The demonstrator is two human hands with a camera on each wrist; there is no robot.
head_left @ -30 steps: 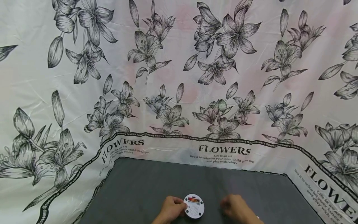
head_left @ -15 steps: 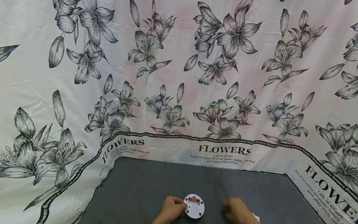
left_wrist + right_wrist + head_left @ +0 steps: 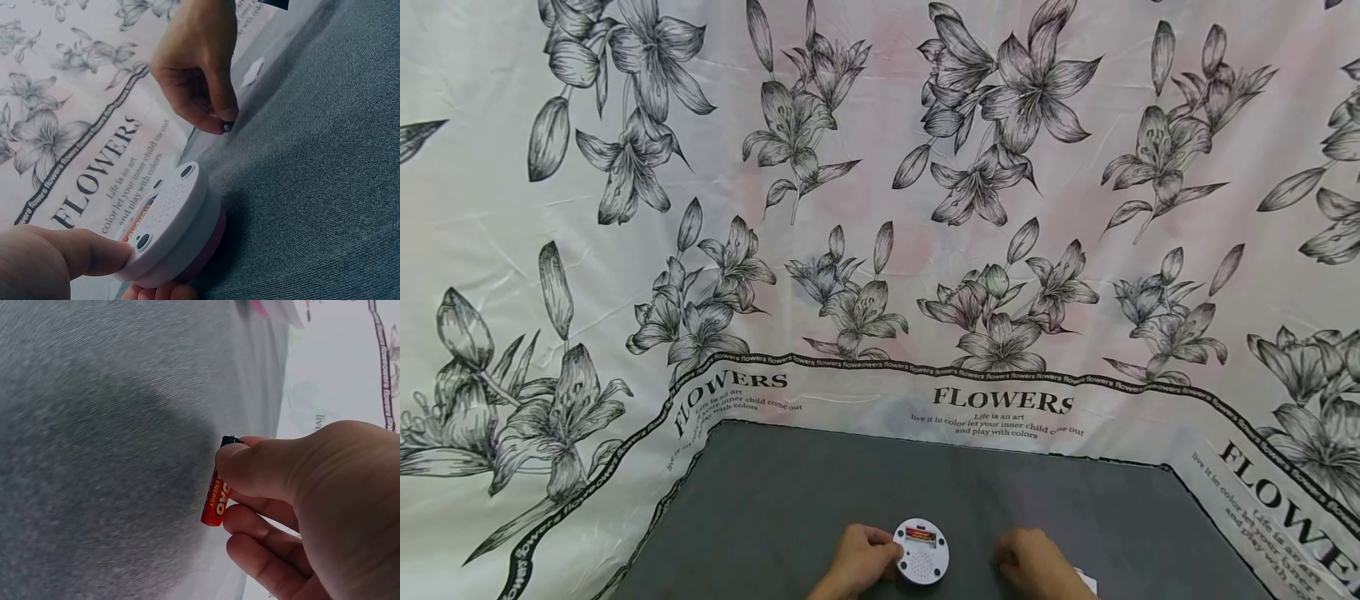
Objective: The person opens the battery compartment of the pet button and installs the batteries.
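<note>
My left hand (image 3: 859, 560) grips the edge of a round white battery-powered device (image 3: 921, 552), thumb on its upturned underside. That face has dark rubber feet, a patch of small holes and an uncovered battery compartment with a red-orange battery (image 3: 920, 535) inside. In the left wrist view the device (image 3: 178, 215) stands tilted over the grey cloth, its lower part pink. To its right, my right hand (image 3: 1033, 562) is apart from it. Between thumb and fingers it pinches a red battery (image 3: 215, 500) with a black end, seen in the right wrist view close over the cloth.
A small white flat piece (image 3: 1087, 582) lies on the grey cloth surface (image 3: 820, 475) beside my right wrist. White sheeting (image 3: 880, 283) with flower prints and lettering rises behind the surface and along its sides.
My right hand has shifted slightly to the right and down, and more of the white piece beside it shows. My left hand and the device stay in place.
</note>
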